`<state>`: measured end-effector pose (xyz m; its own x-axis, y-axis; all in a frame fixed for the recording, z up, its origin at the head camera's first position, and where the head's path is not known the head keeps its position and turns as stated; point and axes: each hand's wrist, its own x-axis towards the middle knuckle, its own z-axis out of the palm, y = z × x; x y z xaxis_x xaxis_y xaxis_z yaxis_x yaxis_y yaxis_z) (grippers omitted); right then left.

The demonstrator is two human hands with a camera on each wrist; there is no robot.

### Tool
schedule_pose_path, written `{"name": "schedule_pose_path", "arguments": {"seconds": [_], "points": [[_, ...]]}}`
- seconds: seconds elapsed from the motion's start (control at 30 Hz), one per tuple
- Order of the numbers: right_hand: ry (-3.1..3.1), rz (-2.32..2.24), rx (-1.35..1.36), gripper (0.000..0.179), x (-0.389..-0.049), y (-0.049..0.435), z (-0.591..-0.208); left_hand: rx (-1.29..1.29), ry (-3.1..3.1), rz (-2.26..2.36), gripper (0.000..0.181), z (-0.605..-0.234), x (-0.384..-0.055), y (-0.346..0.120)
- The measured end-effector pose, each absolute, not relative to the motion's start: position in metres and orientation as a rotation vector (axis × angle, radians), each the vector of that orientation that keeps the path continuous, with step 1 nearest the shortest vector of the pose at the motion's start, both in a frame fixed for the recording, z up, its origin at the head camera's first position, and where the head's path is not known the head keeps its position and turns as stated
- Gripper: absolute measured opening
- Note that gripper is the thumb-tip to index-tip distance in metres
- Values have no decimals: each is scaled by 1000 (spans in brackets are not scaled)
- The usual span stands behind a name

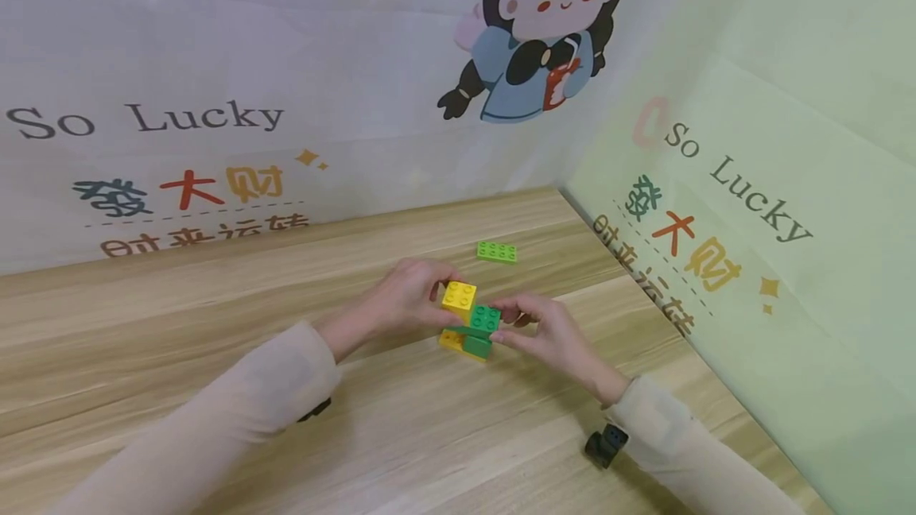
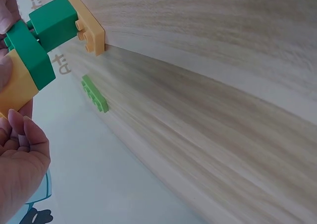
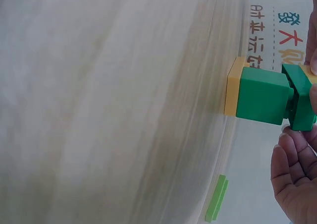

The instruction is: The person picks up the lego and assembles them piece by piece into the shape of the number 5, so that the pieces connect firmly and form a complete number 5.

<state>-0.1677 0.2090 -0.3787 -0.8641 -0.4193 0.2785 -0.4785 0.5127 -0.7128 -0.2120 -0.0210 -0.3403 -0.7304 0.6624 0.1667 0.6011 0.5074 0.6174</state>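
My left hand pinches a yellow block, which sits on one end of a thin green brick. My right hand holds the other end of that green brick between thumb and fingers. Beneath it, a thicker green block stands on a yellow base plate that lies on the table. Studs show in a narrow gap between the thin green brick and the thicker block in the right wrist view, so they look not fully pressed together. Fingers partly hide the yellow block in both wrist views.
A flat light-green brick lies by itself farther back on the wooden table. Printed white sheets hang behind the table and along its right side. Black wrist cameras hang under the sleeves.
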Motion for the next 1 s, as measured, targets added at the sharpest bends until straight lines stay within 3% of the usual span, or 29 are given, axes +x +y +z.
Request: {"name": "schedule_pose_path", "arguments": {"seconds": [0.57,1.0], "points": [[-2656,1284,745,28,-163,204,-383,1069,2608,1187,50,-346,-212,-23],[-2683,1142,796,26,-164,202,-380,1038,2558,1261,43,-350,-213,-26]]}}
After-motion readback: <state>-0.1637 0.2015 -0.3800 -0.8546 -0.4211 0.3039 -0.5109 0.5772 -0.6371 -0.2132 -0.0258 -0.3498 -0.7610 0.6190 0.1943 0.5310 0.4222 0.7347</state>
